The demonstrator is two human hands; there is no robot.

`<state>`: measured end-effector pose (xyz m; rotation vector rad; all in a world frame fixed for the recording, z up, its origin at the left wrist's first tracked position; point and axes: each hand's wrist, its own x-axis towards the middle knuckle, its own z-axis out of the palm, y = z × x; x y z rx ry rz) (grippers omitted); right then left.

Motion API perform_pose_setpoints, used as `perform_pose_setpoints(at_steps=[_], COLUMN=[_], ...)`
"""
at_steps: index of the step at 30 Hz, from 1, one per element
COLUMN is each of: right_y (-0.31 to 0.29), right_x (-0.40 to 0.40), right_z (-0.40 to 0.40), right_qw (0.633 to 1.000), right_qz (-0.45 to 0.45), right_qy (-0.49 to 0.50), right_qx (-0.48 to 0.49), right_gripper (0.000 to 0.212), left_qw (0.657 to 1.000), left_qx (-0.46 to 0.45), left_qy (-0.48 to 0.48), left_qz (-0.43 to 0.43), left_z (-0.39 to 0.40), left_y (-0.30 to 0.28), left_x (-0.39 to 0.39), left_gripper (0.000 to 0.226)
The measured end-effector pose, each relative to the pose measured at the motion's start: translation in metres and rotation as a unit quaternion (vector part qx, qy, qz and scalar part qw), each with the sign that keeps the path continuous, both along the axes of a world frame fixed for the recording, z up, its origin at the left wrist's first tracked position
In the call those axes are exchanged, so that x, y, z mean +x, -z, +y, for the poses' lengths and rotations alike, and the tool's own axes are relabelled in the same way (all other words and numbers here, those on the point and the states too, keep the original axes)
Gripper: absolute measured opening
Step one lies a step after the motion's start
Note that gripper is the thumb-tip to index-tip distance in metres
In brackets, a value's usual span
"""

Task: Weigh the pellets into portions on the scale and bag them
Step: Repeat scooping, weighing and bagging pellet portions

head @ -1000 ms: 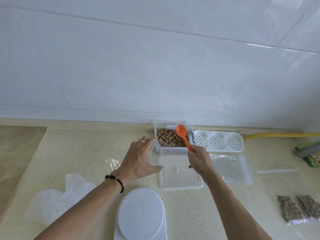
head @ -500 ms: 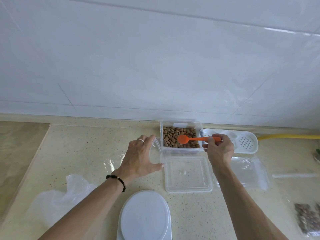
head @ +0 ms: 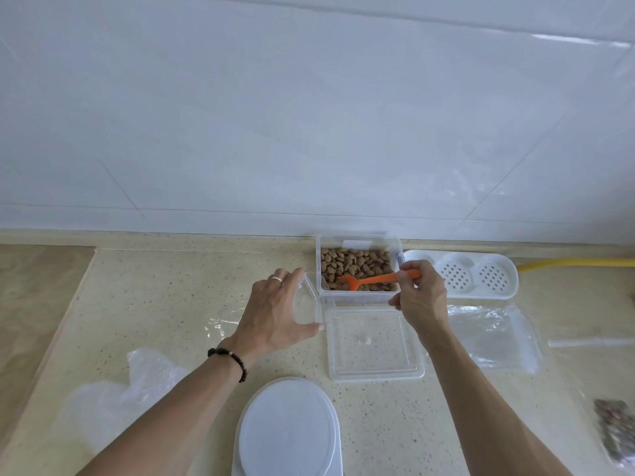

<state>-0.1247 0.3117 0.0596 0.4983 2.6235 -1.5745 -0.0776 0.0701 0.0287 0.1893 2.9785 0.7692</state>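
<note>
The right hand point(head: 421, 300) pinches the handle of an orange spoon point(head: 378, 280) between thumb and curled fingers, and the bowl of the spoon is down among the brown pellets point(head: 355, 266) in a clear plastic box point(head: 357, 297) that stands against the white tiled wall point(head: 309, 115). The left hand point(head: 275, 316) grasps a small clear cup point(head: 307, 304), with the fingers curved over its far side and the thumb on its near side; the cup stands just beside the left wall of the box and looks tilted toward it (the cup is so transparent that I cannot tell if anything is inside). On the left wrist there is a dark bead bracelet point(head: 228, 360), and one finger carries a ring point(head: 277, 280). In front of the box, touching it or nearly so, a clear lid point(head: 374, 341) lies flat on the speckled beige counter point(head: 165, 297). The white scale point(head: 288, 427) sits at the near edge of the view, between the two forearms, with nothing on its plate. To the right of the lid lies a flat clear bag point(head: 494, 334), and behind it a white tray point(head: 464, 274) with round perforated wells. At the far right edge a bag filled with pellets point(head: 616, 438) is partly in view. A crumpled clear plastic sheet point(head: 137, 389) lies on the left, and a yellow hose point(head: 577, 263) runs along the wall on the right.
</note>
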Motion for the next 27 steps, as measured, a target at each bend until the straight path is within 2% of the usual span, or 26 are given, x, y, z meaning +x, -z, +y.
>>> perform_pose_setpoints(at_steps=[4, 11, 16, 23, 27], right_y=[0.002, 0.01, 0.011, -0.015, -0.044], right_x=[0.001, 0.001, 0.004, 0.002, 0.005], right_z=[-0.006, -0.002, 0.004, 0.02, 0.019], right_qw=[0.999, 0.983, 0.964, 0.956, 0.973], right_qz=[-0.012, -0.07, -0.075, -0.036, 0.012], right_qy=[-0.032, 0.073, 0.123, 0.147, 0.109], right_qx=[-0.033, -0.153, -0.224, -0.252, -0.202], right_gripper=[0.008, 0.011, 0.014, 0.013, 0.009], left_qw=[1.0, 1.0, 1.0, 1.0, 0.999], left_qx=[-0.002, 0.003, 0.009, -0.01, -0.01], left_qy=[0.009, 0.018, 0.008, -0.014, -0.032], left_qz=[-0.006, -0.013, -0.015, 0.003, 0.008], left_z=[0.002, 0.007, 0.008, 0.016, 0.026], left_y=[-0.001, -0.004, -0.006, -0.012, -0.022], left_x=[0.0, -0.005, -0.008, -0.018, -0.027], left_gripper=[0.094, 0.092, 0.094, 0.098, 0.1])
